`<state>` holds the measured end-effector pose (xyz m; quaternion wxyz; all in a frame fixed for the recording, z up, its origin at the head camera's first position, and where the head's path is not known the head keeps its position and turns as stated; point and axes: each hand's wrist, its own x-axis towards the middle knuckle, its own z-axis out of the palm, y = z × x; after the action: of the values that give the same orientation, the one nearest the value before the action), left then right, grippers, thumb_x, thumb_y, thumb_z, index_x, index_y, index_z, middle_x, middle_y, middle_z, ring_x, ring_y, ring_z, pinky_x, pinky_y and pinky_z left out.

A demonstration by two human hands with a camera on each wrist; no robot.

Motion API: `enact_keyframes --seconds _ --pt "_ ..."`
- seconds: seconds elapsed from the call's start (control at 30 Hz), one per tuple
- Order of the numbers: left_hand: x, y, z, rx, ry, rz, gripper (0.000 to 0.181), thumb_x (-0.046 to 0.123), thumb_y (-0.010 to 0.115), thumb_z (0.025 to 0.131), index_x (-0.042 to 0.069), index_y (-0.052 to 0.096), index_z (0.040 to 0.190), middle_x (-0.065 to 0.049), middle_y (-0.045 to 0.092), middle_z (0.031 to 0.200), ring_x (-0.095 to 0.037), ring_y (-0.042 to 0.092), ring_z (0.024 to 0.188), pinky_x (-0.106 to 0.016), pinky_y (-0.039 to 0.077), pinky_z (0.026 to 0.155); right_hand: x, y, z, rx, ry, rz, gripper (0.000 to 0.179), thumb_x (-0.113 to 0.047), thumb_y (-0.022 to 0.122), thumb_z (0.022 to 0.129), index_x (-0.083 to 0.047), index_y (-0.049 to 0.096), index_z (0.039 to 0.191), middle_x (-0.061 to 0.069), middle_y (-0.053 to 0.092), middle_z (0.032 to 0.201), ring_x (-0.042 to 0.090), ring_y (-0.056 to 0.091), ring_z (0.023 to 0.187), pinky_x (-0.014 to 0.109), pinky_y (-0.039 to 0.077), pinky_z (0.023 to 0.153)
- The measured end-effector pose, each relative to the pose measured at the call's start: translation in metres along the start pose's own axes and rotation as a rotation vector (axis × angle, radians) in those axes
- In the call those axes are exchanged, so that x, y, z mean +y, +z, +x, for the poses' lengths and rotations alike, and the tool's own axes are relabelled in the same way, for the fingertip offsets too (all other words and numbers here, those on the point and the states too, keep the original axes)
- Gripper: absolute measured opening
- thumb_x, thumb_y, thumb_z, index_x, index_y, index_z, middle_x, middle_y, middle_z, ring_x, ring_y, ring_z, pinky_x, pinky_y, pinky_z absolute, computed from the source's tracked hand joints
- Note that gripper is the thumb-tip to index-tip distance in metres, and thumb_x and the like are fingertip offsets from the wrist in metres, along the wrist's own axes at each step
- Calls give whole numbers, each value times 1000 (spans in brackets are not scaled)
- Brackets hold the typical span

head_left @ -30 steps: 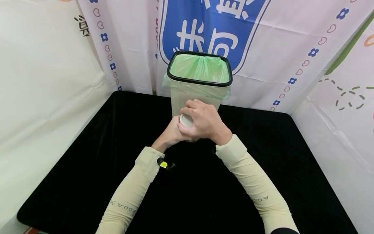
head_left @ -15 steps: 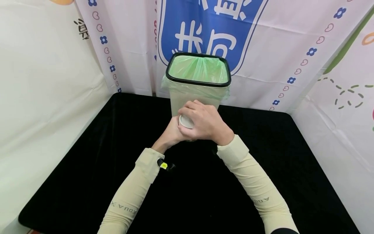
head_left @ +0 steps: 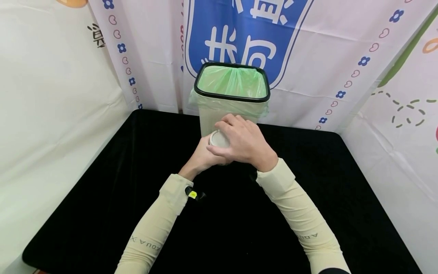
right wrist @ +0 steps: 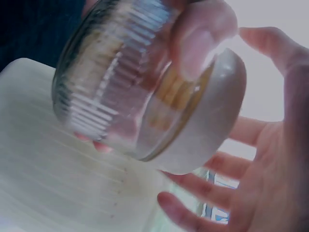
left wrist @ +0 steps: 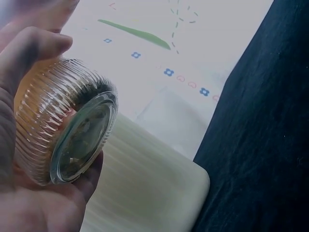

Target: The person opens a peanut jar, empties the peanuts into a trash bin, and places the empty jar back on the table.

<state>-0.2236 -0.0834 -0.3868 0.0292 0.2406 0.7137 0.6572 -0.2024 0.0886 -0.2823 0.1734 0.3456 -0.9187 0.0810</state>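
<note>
A ribbed clear glass jar (left wrist: pixel 46 108) is gripped by my left hand (head_left: pixel 201 158), its thumb and fingers wrapped round the body. Its round base faces the left wrist camera, and whatever is inside cannot be made out clearly. On top sits a white lid (head_left: pixel 219 139), in place on the jar. My right hand (head_left: pixel 248 142) hovers round that lid with fingers spread and loosely bent. In the right wrist view the right thumb (right wrist: pixel 270 43) stands off the lid, while the fingers lie beside its far edge; whether any fingertip touches cannot be told.
Just beyond the hands stands a pale waste bin with a black rim (head_left: pixel 232 98) and a green plastic liner (head_left: pixel 236 82). A black cloth (head_left: pixel 219 228) covers the table. Printed white curtains (head_left: pixel 328 57) enclose the back and sides.
The right hand has loosened round the lid; its fingers have lifted and spread, uncovering more of the white top. The left hand keeps its hold on the jar in nearly the same place.
</note>
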Motion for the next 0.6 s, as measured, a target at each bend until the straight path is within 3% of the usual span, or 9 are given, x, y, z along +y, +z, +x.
enact_keyframes --seconds 0.2,0.6 --pt "0 0 0 16 15 29 76 7 87 79 9 56 149 -18 65 134 -33 66 113 -41 61 89 -6 -3 -1 -42 111 -33 69 -74 60 90 -18 71 130 6 66 129 28 63 106 50 61 79" --pt "-1 2 0 21 20 78 78 6 88 79 8 55 149 -17 65 137 -34 66 119 -46 60 96 -12 -1 1 -64 117 -50 62 -66 67 90 -14 72 124 9 66 122 29 63 107 53 62 76"
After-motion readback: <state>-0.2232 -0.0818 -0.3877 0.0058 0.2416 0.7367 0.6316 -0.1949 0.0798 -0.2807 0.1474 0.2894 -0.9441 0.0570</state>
